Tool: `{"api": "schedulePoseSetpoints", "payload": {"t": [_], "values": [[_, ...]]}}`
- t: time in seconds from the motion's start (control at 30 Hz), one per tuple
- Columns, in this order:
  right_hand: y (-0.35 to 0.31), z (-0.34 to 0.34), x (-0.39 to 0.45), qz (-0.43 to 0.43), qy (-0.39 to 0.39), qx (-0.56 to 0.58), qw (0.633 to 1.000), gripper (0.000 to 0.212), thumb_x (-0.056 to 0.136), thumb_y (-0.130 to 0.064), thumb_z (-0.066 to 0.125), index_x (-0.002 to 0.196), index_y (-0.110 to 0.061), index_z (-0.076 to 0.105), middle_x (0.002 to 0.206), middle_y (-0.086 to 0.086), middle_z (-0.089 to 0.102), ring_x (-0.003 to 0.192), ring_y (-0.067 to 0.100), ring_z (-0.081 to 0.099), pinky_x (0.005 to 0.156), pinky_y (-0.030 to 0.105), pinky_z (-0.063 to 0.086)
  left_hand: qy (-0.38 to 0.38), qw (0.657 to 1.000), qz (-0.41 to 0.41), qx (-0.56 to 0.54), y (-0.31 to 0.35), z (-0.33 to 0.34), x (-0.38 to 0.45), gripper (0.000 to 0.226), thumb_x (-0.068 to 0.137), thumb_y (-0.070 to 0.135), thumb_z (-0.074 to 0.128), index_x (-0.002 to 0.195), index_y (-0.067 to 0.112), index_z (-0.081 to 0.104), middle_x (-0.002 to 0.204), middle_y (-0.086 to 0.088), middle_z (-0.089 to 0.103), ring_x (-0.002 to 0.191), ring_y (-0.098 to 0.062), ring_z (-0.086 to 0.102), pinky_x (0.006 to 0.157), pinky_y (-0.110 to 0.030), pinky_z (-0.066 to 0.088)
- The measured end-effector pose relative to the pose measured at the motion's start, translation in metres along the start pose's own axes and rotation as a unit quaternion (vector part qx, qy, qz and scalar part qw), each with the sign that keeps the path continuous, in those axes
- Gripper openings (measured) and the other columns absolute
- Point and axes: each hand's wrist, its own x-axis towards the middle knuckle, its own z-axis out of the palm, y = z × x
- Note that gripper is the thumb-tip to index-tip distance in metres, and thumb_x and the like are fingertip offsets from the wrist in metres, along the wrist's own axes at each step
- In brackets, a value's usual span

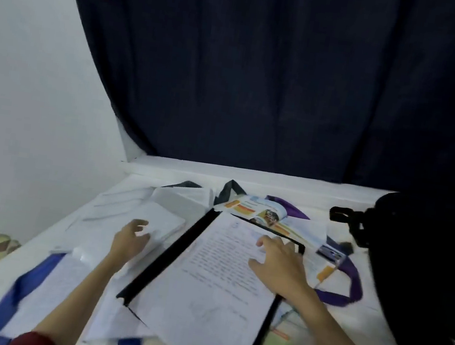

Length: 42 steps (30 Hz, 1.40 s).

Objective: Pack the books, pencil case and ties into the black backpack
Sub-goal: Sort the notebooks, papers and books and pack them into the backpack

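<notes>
2 hands over a cluttered white worktop (249,175). Right hand (281,262) spread flat, fingers straight, pressing a printed sheet (206,279) on a black folder (162,262). Left hand (130,239) left of the folder, fingers loosely open above a white book (162,218), gripping nothing. Black backpack (424,270) right of the folder; purple tie (350,287) between them; open colourful book (262,208) behind the folder.

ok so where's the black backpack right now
In the head view, the black backpack stands at the right edge of the white table, just right of the purple tie and the open colourful book.
</notes>
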Motion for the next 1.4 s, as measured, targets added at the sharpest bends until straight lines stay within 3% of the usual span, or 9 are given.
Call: {"api": "schedulePoseSetpoints", "payload": {"t": [0.27, 0.47, 0.7, 0.93, 1.1, 1.2, 1.27, 1.33, 1.4], "values": [[-0.012, 0.042, 0.062, 0.181, -0.027, 0.016, 0.983, 0.080, 0.081, -0.066, 0.055, 0.147, -0.037, 0.020, 0.160, 0.005, 0.001, 0.143, 0.042, -0.003, 0.110, 0.062, 0.004, -0.109, 0.956, -0.043, 0.268, -0.084, -0.053, 0.075, 0.078, 0.080, 0.066, 0.053, 0.144, 0.031, 0.025, 0.146, -0.009, 0.036, 0.129, -0.035, 0.039, 0.107, -0.049, 0.032], [0.003, 0.030, 0.076, 0.324, 0.016, 0.008, 0.946, 0.073, 0.080, -0.059, 0.061, 0.138, -0.020, 0.038, 0.143, 0.015, 0.035, 0.136, 0.037, 0.020, 0.106, 0.052, 0.027, -0.089, 0.949, -0.043, 0.298, -0.076, -0.067, 0.100, 0.098, 0.065, 0.072, 0.067, 0.140, 0.020, 0.032, 0.143, -0.012, 0.039, 0.129, -0.032, 0.040, 0.103, -0.048, 0.029], [-0.017, 0.003, 0.105, 0.220, 0.115, -0.092, 0.964, 0.023, 0.088, -0.026, 0.055, 0.110, -0.019, 0.054, 0.122, 0.003, 0.042, 0.119, 0.022, 0.033, 0.101, 0.048, 0.026, -0.076, 0.970, 0.050, 0.226, -0.015, -0.095, 0.120, 0.056, 0.078, 0.041, 0.073, 0.118, 0.007, 0.054, 0.123, -0.012, 0.058, 0.111, -0.028, 0.053, 0.087, -0.031, 0.039], [-0.045, -0.015, 0.137, 0.125, 0.133, -0.011, 0.983, 0.029, 0.090, -0.025, 0.058, 0.118, -0.021, 0.053, 0.134, -0.003, 0.039, 0.130, 0.019, 0.029, 0.106, 0.049, 0.020, 0.053, 0.975, 0.159, 0.146, 0.055, -0.129, 0.100, 0.046, 0.077, 0.035, 0.075, 0.109, 0.014, 0.051, 0.098, -0.005, 0.059, 0.089, -0.024, 0.050, 0.075, -0.033, 0.039], [-0.045, -0.002, 0.117, 0.110, 0.067, 0.137, 0.982, 0.007, 0.090, -0.025, 0.062, 0.093, -0.020, 0.066, 0.120, 0.002, 0.060, 0.114, 0.020, 0.053, 0.089, 0.030, 0.041, -0.172, 0.939, 0.215, 0.206, 0.094, -0.118, 0.057, 0.047, 0.086, 0.026, 0.067, 0.126, 0.012, 0.045, 0.117, -0.003, 0.053, 0.104, -0.020, 0.054, 0.082, -0.027, 0.045], [-0.051, -0.013, 0.091, 0.188, 0.040, 0.417, 0.889, 0.035, 0.094, -0.040, 0.053, 0.094, -0.008, 0.067, 0.104, 0.012, 0.071, 0.083, 0.024, 0.068, 0.073, 0.033, 0.054, -0.238, 0.905, 0.285, 0.209, 0.111, -0.080, 0.025, 0.042, 0.089, 0.021, 0.061, 0.127, 0.015, 0.044, 0.114, 0.000, 0.054, 0.096, -0.019, 0.058, 0.074, -0.026, 0.049], [-0.049, -0.023, 0.077, 0.204, 0.010, 0.523, 0.828, 0.047, 0.093, -0.050, 0.048, 0.102, -0.007, 0.065, 0.100, 0.017, 0.072, 0.086, 0.036, 0.069, 0.073, 0.045, 0.057, -0.276, 0.890, 0.315, 0.178, 0.118, -0.048, 0.007, 0.035, 0.089, 0.017, 0.056, 0.123, 0.017, 0.048, 0.108, 0.002, 0.056, 0.087, -0.020, 0.062, 0.063, -0.024, 0.052], [-0.047, -0.029, 0.065, 0.192, -0.010, 0.567, 0.801, 0.048, 0.092, -0.052, 0.049, 0.108, -0.008, 0.062, 0.101, 0.021, 0.070, 0.089, 0.040, 0.068, 0.067, 0.043, 0.057, -0.318, 0.883, 0.316, 0.139, 0.123, -0.017, -0.008, 0.032, 0.089, 0.022, 0.056, 0.121, 0.020, 0.051, 0.105, 0.004, 0.059, 0.076, -0.013, 0.060, 0.053, -0.018, 0.050], [-0.047, -0.026, 0.056, 0.187, -0.004, 0.562, 0.806, 0.037, 0.091, -0.040, 0.057, 0.107, -0.007, 0.061, 0.090, 0.019, 0.068, 0.077, 0.034, 0.067, 0.064, 0.041, 0.057, -0.364, 0.862, 0.320, 0.145, 0.125, 0.008, -0.017, 0.039, 0.090, 0.039, 0.056, 0.126, 0.023, 0.053, 0.114, 0.000, 0.062, 0.087, -0.014, 0.061, 0.067, -0.024, 0.054]]}}
